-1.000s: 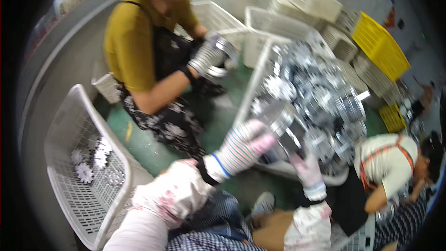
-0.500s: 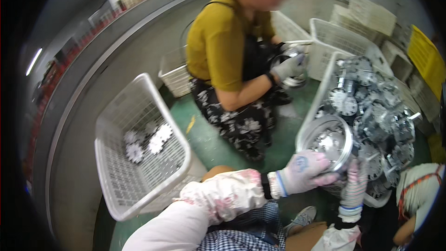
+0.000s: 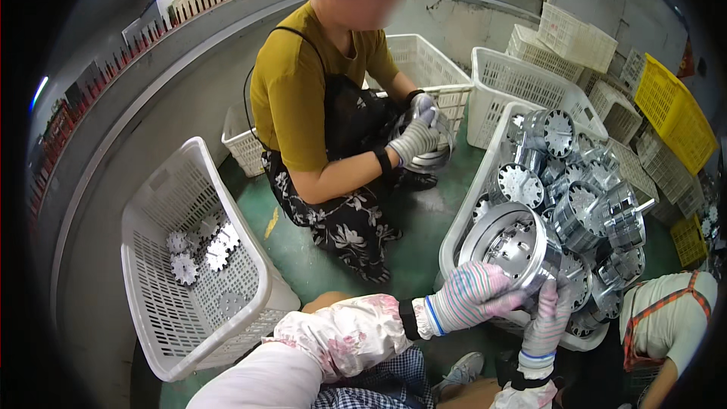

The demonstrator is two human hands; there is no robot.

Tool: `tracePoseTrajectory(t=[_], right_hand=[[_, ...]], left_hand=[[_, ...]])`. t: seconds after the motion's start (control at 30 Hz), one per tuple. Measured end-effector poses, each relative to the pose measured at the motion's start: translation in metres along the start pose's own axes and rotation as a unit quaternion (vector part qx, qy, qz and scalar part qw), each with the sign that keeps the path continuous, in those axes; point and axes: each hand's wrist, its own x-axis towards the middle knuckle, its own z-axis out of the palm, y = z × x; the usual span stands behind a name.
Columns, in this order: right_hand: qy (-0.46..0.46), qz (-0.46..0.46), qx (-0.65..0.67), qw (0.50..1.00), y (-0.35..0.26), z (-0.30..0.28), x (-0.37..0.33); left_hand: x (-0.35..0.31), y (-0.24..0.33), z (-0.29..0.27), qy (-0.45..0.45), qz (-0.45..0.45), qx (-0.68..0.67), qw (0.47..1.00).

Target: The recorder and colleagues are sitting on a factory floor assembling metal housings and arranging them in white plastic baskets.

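Both my hands wear striped knitted gloves and hold a shiny silver wheel rim [image 3: 539, 261] over the near end of a white basket [image 3: 453, 242]. My left hand [image 3: 471, 295] is closed on the rim's near left edge. On its near right side, my right hand [image 3: 547, 322] has its fingers pressed against the outer wall; some fingertips are hidden behind it. The rim's open face tilts up toward me, and a perforated disc with a domed centre shows inside. Several similar chrome wheel rims [image 3: 581, 216] are heaped in the basket beyond.
At left stands a white basket [image 3: 261, 299] with a few cog-shaped silver discs [image 3: 218, 255]. A person [image 3: 291, 98] squats ahead, gloved hands around another rim. More white crates [image 3: 522, 83] and a yellow crate [image 3: 674, 106] stand at far right. Another person [image 3: 666, 318] bends at lower right.
The view has shifted, so the scene sits further left. My left hand has turned on the wheel rim, its striped side now showing instead of the printed patch. Both hands still hold it.
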Motion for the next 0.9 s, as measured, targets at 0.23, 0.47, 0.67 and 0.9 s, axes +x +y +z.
tracePoseTrajectory(t=[0.23, 0.47, 0.67, 0.9], right_hand=[[-0.051, -0.236, -0.318, 0.917, 0.034, 0.032, -0.028], [0.007, 0.001, -0.010, 1.000, 0.013, 0.019, -0.020], [-0.106, -0.204, -0.400, 0.887, 0.041, 0.046, -0.042], [-0.024, -0.017, 0.017, 0.999, 0.027, 0.032, -0.021]], left_hand=[[0.016, -0.013, 0.002, 0.213, -0.363, -0.292, 0.859], [-0.007, 0.000, -0.012, -0.027, -0.046, 0.035, 0.998], [0.009, -0.026, -0.015, 0.245, -0.391, -0.414, 0.785], [-0.008, -0.005, -0.017, -0.015, -0.166, 0.001, 0.986]])
